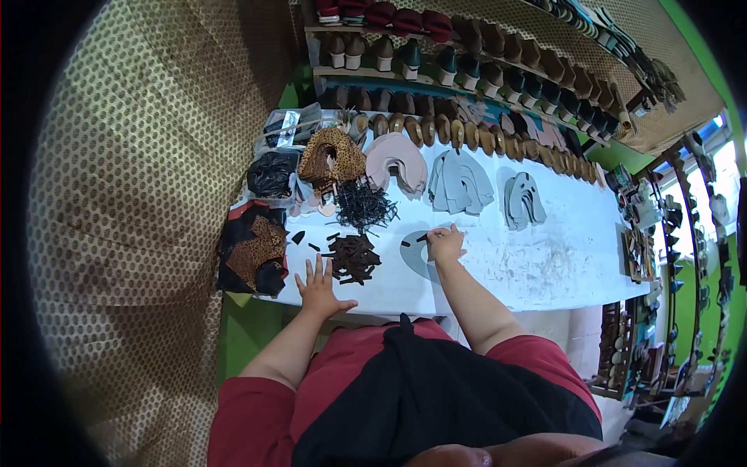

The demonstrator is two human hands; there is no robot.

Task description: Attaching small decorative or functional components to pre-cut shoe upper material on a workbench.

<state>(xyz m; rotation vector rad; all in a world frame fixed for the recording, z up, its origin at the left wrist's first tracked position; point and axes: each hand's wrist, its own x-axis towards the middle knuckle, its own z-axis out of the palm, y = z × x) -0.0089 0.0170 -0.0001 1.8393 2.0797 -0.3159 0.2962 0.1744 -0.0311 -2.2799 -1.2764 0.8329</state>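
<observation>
My left hand (317, 292) lies open at the table's near edge, fingers spread, holding nothing. Just beyond its fingertips is a pile of short dark brown strips (355, 258), with a couple of loose dark pieces beside it. My right hand (446, 244) is pinched at one small dark strip (422, 238) over a grey curved shoe-upper piece (420, 265). Another short dark strip (405, 244) lies on that piece's left part. My right hand and forearm cover some of the grey piece.
Behind my hands lie stacks of leopard-print (317, 173), pink (380, 156) and grey upper pieces (451, 187), plus a tangle of thin black strips (366, 206). Leopard and black scraps (253, 253) sit at the left. Shoe lasts (443, 128) line the far edge; shoe shelves (467, 89) stand beyond.
</observation>
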